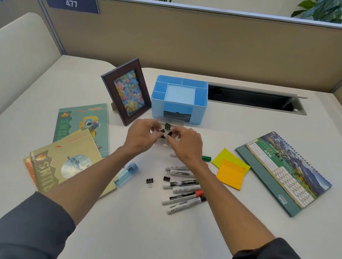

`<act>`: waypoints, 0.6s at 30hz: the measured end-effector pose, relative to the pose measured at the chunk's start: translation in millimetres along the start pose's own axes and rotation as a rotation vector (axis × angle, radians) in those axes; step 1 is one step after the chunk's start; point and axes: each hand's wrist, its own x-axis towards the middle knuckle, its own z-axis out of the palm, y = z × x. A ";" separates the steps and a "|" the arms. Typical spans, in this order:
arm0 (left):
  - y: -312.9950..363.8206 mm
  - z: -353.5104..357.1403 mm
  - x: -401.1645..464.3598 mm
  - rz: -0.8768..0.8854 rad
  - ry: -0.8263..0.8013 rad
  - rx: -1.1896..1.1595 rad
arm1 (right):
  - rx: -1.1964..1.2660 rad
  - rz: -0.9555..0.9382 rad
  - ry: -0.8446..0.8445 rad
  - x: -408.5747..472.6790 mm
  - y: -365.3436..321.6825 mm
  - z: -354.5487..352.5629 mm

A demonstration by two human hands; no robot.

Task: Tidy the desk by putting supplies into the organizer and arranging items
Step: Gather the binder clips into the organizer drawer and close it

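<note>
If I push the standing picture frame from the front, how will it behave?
The picture frame would probably tip backward rather than slide: it stands upright, leaning on a small rear prop. It looks rigid, with a thick dark wooden border. If its front is glazed, which I cannot confirm, a fall might crack it; the blue organizer stands close beside it.

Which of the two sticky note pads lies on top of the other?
The orange pad lies on top; it overlaps the near corner of the yellow pad, which sits flat on the desk beneath it.
</note>
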 end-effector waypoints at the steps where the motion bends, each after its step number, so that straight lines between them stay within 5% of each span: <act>1: 1.4 1.6 4.3 -0.004 -0.006 -0.002 | -0.003 0.015 -0.001 4.7 0.5 0.3; 18: -13.7 15.4 -7.1 0.000 -0.021 0.048 | 0.027 -0.038 -0.119 -5.5 13.9 2.3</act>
